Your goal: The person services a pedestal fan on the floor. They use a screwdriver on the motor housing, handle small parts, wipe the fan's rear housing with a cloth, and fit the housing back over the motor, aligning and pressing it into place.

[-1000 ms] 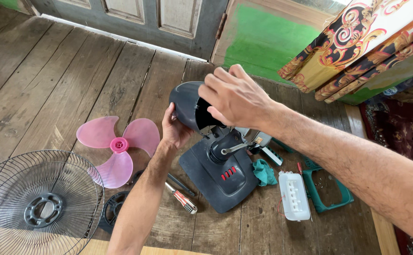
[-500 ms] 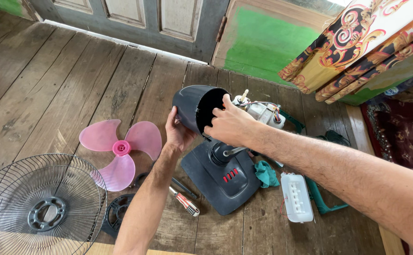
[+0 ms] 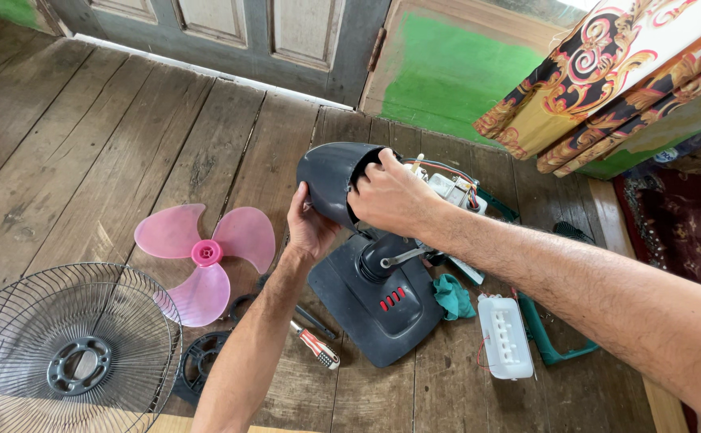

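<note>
Dark grey motor cover [image 3: 330, 180], dome-shaped, held up above the floor near the middle of the scene, open end facing right. Left hand [image 3: 309, 228] cups it from below and the near side, fingers curled onto the shell – closed grip on the cover. Right hand [image 3: 390, 200] sits at the open rim on the right, fingers hooked over the edge and partly inside; thumb side not clear, so it grips the rim but how tightly cannot be told. Just right of the cover, touching or nearly so, the bare fan motor [image 3: 450, 188] with coloured wires sticks out behind the right hand.

Against half a second ago – the cover sits a little lower and closer over the motor, and the right hand has moved from the outside of the rim to reach into the opening. Left hand holds the same spot.

Below the hands, the dark fan base [image 3: 378, 301] with red buttons lies on the wooden floor [image 3: 86, 144]. A teal rag [image 3: 453, 295] lies just right of the base, a white switch panel [image 3: 504, 337] further right and nearer. Left of the base, a striped-handled screwdriver [image 3: 314, 345]. Pink fan blade [image 3: 204, 258] lies well left, wire fan guard [image 3: 62, 353] near left.
</note>
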Tool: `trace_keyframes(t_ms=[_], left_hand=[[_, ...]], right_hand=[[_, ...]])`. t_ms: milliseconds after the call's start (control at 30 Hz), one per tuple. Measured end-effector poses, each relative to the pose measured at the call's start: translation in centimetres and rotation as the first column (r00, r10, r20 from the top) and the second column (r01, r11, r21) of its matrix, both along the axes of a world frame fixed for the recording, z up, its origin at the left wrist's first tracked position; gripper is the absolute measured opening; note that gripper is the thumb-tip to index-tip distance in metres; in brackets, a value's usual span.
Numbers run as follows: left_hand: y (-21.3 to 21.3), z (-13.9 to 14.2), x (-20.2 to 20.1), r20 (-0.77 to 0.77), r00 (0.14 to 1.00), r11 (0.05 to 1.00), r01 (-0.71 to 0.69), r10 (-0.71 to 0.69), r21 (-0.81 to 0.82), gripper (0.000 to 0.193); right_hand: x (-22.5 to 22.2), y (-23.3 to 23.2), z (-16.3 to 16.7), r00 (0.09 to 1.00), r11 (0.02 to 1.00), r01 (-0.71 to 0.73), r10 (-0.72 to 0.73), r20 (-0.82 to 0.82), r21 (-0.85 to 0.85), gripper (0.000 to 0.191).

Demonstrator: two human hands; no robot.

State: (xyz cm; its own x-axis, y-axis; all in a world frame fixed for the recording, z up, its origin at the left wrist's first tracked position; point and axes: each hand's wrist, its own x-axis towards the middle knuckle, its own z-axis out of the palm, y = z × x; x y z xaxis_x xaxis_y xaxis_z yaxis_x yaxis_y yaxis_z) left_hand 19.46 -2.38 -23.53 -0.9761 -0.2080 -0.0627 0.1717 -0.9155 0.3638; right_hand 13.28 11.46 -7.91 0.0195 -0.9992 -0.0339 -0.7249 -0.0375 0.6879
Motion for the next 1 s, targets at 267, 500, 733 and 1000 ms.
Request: trace_keyframes(t_ms=[267,500,733,1000], left_hand=[[0.3,-0.2,-0.3,-0.010,0.994,0.994,-0.105,0.104,-0.028,0.073],[0.4,0.2,-1.0,-0.011,0.994,0.994,-0.108,0.108,-0.019,0.073],[0.9,1.1,-0.8,-0.067,0.993,0.995,-0.094,0.093,-0.023,0.073],[1.1,2.0,-1.2,-0.122,0.990,0.996,-0.075,0.069,-0.046,0.073]], right_hand=[[-0.4,0.1,0.2,0.985,0.995,0.052,-0.064,-0.161,-0.081,0.015],[-0.8,0.6,0.7,0.992,0.972,0.023,-0.051,-0.113,-0.235,0.014],[-1.9,1.0,2.9,0.898,0.997,0.073,-0.083,0.433,0.040,0.007],[-2.5,4.7,6.8,0.831,0.975,-0.095,0.189,0.523,-0.203,0.016]])
